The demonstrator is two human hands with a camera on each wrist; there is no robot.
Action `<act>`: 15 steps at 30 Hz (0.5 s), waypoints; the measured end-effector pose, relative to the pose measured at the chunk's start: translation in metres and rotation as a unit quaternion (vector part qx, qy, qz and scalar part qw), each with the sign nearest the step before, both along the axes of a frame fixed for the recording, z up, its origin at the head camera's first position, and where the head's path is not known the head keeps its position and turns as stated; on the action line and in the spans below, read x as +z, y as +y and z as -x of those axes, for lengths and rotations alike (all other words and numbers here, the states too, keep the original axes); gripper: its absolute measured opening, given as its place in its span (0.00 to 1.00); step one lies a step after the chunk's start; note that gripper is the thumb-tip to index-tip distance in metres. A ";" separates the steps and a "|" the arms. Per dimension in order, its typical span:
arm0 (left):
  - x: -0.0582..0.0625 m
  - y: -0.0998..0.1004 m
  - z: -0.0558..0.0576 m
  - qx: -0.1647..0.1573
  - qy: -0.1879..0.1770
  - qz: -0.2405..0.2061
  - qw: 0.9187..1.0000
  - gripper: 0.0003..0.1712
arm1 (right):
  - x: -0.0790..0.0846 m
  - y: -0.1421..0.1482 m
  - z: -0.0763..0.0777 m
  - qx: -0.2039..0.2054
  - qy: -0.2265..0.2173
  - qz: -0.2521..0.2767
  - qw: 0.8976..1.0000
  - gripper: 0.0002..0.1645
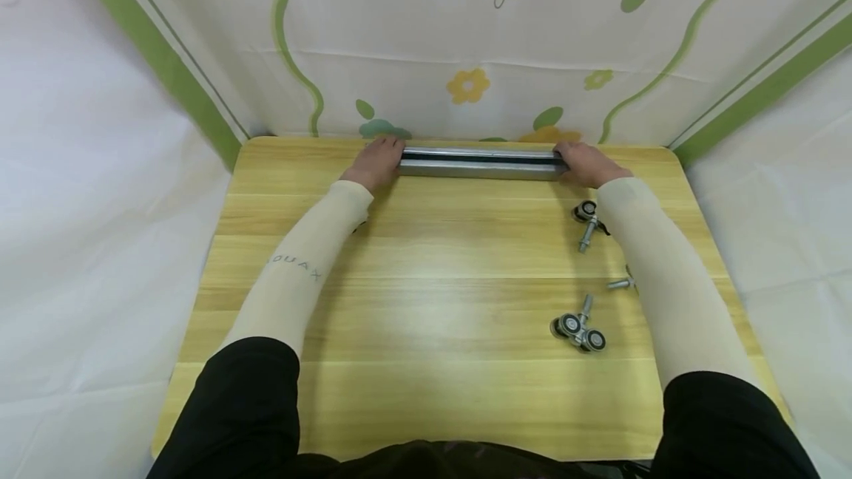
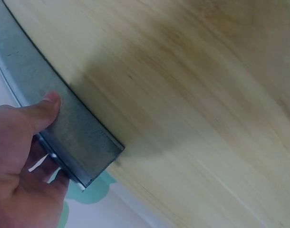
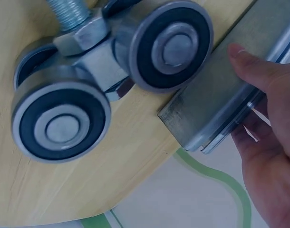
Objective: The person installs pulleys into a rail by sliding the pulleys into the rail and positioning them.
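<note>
A grey metal channel rail (image 1: 481, 171) with a dark slot along its top lies crosswise at the far edge of the table. My left hand (image 1: 379, 162) grips its left end, and my right hand (image 1: 587, 163) grips the right end. In the left wrist view, the thumb (image 2: 47, 107) presses the rail's flat side (image 2: 83, 137) while the fingers curl round the slotted side. The right wrist view shows the same hold, with the thumb (image 3: 247, 64) on the flat side near the rail's end (image 3: 197, 107).
Roller trolleys with threaded bolts lie on the table's right: one (image 1: 587, 220) close behind the right hand, one (image 1: 577, 330) nearer the body, and another (image 1: 622, 283) partly hidden by the right sleeve. A printed white cloth (image 1: 413, 28) hangs right behind the wooden table (image 1: 426, 272).
</note>
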State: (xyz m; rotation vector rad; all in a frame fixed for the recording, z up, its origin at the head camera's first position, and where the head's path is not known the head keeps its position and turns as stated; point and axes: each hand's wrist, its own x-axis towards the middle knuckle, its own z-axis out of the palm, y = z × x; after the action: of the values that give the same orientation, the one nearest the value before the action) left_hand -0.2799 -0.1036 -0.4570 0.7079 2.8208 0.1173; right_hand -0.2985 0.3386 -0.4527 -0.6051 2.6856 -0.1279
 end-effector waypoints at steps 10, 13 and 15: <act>0.005 -0.027 -0.009 -0.012 -0.001 -0.005 1.000 0.33 | 0.009 -0.013 -0.007 0.031 0.014 0.019 0.999 0.37; 0.010 -0.038 -0.015 -0.013 0.000 -0.012 1.000 0.32 | 0.013 -0.019 -0.010 0.049 0.025 0.021 0.998 0.37; 0.013 -0.046 -0.019 -0.011 -0.001 -0.016 1.000 0.32 | 0.016 -0.024 -0.013 0.067 0.037 0.025 0.997 0.35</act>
State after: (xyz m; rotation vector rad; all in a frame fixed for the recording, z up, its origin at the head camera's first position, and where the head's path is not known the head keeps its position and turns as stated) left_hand -0.2606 -0.1491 -0.4441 0.7456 2.8132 0.1594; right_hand -0.2853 0.3142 -0.4366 -0.8192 2.7099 -0.1382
